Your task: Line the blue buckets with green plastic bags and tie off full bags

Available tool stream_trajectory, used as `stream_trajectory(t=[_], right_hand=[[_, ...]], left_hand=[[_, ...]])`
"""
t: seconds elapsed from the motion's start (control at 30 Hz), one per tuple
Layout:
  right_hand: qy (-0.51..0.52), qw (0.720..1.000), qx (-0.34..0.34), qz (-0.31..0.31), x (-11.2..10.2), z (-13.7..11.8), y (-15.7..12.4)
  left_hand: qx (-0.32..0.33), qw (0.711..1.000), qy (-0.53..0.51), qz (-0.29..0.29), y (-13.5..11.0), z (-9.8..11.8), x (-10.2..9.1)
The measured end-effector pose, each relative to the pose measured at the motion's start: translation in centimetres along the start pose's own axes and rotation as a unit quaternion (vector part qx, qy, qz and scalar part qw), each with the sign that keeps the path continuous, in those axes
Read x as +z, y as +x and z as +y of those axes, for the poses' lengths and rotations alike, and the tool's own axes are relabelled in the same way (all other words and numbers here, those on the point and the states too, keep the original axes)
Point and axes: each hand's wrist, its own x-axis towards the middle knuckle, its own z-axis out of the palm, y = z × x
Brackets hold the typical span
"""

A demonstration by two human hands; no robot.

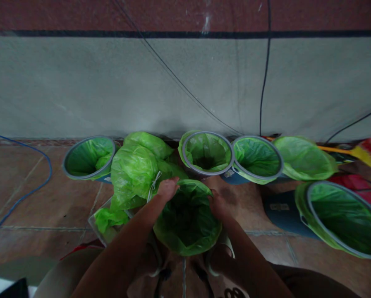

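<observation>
Crinkled translucent green plastic bag (188, 223), mouth gaping upward, long axis upright, low over the reddish tiled floor (49, 207), near a row of grey-rimmed lined bins (207, 152), left hand (167, 188) and right hand (215, 201) each pinching its far rim.

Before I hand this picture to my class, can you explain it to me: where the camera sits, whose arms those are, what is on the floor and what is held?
There is no machine here. A person wears one camera on the head, so you look forward and down along their own arms. The left hand and right hand both grip the rim of a green liner, which is open between them. On the tiled floor, along the wall, stand several lined bins with grey rims. A tied green bag sits beside the left hand. A blue cable runs at far left, and a broom lies at far right.
</observation>
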Motion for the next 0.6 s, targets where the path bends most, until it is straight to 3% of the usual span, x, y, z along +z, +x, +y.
stream_trajectory(t=[0.17,0.27,0.37,0.5,0.6], right_hand=[[0.004,0.999,0.008,-0.036,-1.7,0.2,0.5],[0.018,0.999,0.016,0.03,-3.2,-1.0,1.8],[0.059,0.993,-0.032,0.093,-3.9,-3.5,3.4],[-0.012,0.997,-0.045,0.067,-3.3,-6.6,4.4],[-0.069,0.995,-0.061,0.039,-2.6,-6.7,4.3]], left_hand=[[-0.018,1.0,0.017,-0.01,-0.8,-0.7,-1.3],[0.004,1.0,-0.019,0.008,-0.4,0.1,-2.7],[0.033,0.994,-0.092,0.046,0.8,1.7,-3.3],[0.025,0.995,-0.088,0.026,1.9,3.5,-2.3],[0.041,0.998,-0.052,0.007,1.9,3.5,-1.0]])
